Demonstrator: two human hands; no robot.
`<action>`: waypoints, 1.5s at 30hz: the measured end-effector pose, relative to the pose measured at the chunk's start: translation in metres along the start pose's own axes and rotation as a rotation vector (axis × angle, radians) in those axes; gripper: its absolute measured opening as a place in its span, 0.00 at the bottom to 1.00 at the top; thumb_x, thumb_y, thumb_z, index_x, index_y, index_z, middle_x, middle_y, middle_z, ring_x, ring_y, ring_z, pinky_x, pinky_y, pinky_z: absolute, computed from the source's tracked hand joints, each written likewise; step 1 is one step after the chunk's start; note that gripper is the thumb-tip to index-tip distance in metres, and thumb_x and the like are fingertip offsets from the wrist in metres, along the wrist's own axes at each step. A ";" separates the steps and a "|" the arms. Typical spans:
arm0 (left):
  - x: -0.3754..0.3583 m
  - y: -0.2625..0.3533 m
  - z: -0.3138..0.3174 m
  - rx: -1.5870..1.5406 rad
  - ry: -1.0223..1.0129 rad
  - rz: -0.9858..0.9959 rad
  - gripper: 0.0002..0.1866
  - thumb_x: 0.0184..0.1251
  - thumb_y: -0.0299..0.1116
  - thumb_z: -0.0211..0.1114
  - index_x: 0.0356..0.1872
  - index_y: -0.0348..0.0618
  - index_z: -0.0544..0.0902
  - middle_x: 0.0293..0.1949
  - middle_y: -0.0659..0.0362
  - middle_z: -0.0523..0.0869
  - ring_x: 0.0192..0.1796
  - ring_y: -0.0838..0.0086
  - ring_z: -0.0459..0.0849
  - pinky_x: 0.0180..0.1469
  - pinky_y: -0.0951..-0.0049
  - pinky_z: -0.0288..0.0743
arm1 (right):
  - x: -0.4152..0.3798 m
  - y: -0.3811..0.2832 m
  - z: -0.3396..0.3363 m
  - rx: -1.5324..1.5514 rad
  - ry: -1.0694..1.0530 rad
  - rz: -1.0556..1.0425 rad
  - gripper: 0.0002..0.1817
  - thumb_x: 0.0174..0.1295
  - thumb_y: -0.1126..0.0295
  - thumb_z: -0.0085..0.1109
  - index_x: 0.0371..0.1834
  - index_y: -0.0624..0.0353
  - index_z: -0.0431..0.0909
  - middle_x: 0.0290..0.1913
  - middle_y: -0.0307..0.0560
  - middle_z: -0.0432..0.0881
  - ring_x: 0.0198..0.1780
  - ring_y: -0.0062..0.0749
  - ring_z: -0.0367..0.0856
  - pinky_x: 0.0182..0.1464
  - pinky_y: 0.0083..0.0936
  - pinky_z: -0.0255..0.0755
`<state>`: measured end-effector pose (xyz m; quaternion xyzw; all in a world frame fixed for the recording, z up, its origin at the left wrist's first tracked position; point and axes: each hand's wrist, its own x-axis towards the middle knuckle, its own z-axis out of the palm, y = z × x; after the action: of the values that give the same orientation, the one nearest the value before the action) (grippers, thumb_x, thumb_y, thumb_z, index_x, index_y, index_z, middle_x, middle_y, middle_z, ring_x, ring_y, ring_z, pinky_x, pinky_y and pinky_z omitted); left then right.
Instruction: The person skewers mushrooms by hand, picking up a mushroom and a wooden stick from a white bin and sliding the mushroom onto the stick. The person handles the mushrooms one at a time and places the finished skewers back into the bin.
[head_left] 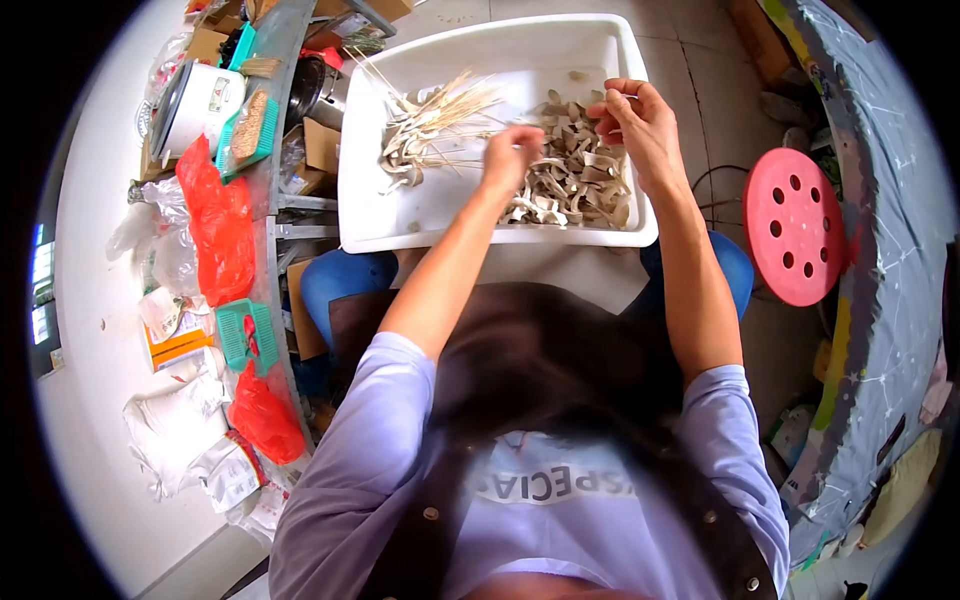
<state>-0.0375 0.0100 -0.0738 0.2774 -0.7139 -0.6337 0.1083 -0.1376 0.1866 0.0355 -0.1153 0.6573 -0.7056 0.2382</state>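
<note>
Fingers [527, 136] of left hand [508, 158] curled, right hand [648, 135] half-closed, holds unclear, near twisted grey-beige strips [580, 188], rectangular white plastic tub [550, 55].

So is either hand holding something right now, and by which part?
It can't be told: the left hand is blurred, and nothing shows clearly in the right hand.

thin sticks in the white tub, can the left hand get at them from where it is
Probably yes: the left hand is over the white tub, near the ends of the thin sticks, and nothing visible stands between. The right hand is on its other side, away from them.
</note>
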 end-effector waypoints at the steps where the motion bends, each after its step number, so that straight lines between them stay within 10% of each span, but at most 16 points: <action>1: 0.011 -0.027 0.010 0.241 -0.068 -0.025 0.11 0.60 0.29 0.61 0.43 0.40 0.84 0.37 0.55 0.87 0.35 0.73 0.85 0.42 0.74 0.77 | 0.000 0.001 0.001 0.020 0.001 0.031 0.13 0.69 0.66 0.52 0.50 0.61 0.73 0.35 0.43 0.84 0.30 0.18 0.76 0.35 0.17 0.73; 4: 0.018 -0.053 0.027 0.608 -0.086 0.291 0.14 0.56 0.38 0.60 0.41 0.45 0.85 0.39 0.50 0.87 0.45 0.56 0.84 0.49 0.63 0.76 | -0.001 0.002 0.000 0.044 -0.047 0.048 0.12 0.69 0.66 0.52 0.49 0.61 0.74 0.34 0.42 0.84 0.30 0.17 0.76 0.35 0.16 0.72; 14: -0.037 -0.005 0.009 0.346 -0.076 0.258 0.09 0.58 0.31 0.64 0.39 0.41 0.84 0.37 0.50 0.86 0.39 0.58 0.85 0.44 0.65 0.77 | 0.002 0.013 0.005 -0.019 -0.146 0.037 0.12 0.69 0.63 0.53 0.43 0.62 0.74 0.31 0.44 0.82 0.23 0.16 0.71 0.25 0.15 0.66; 19: -0.071 0.030 -0.084 0.148 -0.046 0.228 0.09 0.64 0.26 0.61 0.43 0.37 0.83 0.35 0.58 0.86 0.33 0.80 0.83 0.37 0.79 0.78 | -0.011 0.029 0.011 -0.072 -0.130 0.034 0.13 0.69 0.63 0.53 0.41 0.64 0.74 0.29 0.43 0.80 0.21 0.16 0.69 0.23 0.15 0.63; 25: -0.096 0.075 -0.217 0.045 0.400 0.141 0.10 0.68 0.31 0.59 0.44 0.38 0.83 0.37 0.60 0.86 0.33 0.81 0.81 0.34 0.83 0.73 | -0.008 0.067 0.013 -0.152 -0.150 0.025 0.11 0.70 0.67 0.51 0.46 0.65 0.74 0.27 0.43 0.80 0.20 0.18 0.71 0.19 0.15 0.65; 29: -0.088 0.081 -0.237 -0.193 0.328 0.026 0.11 0.70 0.30 0.56 0.48 0.39 0.80 0.40 0.61 0.85 0.33 0.83 0.79 0.34 0.83 0.72 | -0.013 0.051 0.030 -0.299 -0.202 0.040 0.09 0.68 0.72 0.50 0.45 0.65 0.75 0.26 0.44 0.79 0.20 0.19 0.72 0.17 0.17 0.64; 38: -0.043 0.056 -0.259 -0.460 0.279 0.112 0.07 0.69 0.28 0.56 0.40 0.38 0.81 0.34 0.63 0.83 0.31 0.83 0.78 0.33 0.84 0.71 | 0.002 -0.092 0.242 -1.025 -0.534 -0.434 0.12 0.64 0.63 0.54 0.42 0.55 0.83 0.30 0.48 0.85 0.28 0.34 0.84 0.35 0.29 0.76; 45: -0.044 0.060 -0.290 -0.571 0.279 0.113 0.09 0.70 0.31 0.54 0.42 0.38 0.80 0.36 0.64 0.82 0.31 0.84 0.75 0.35 0.84 0.70 | 0.063 -0.077 0.434 -1.292 -0.600 -0.969 0.15 0.63 0.62 0.51 0.52 0.43 0.79 0.43 0.46 0.84 0.41 0.47 0.82 0.42 0.39 0.75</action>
<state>0.1296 -0.2091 0.0429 0.2799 -0.4999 -0.7573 0.3135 0.0004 -0.2219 0.1486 -0.6776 0.7175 -0.1568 -0.0380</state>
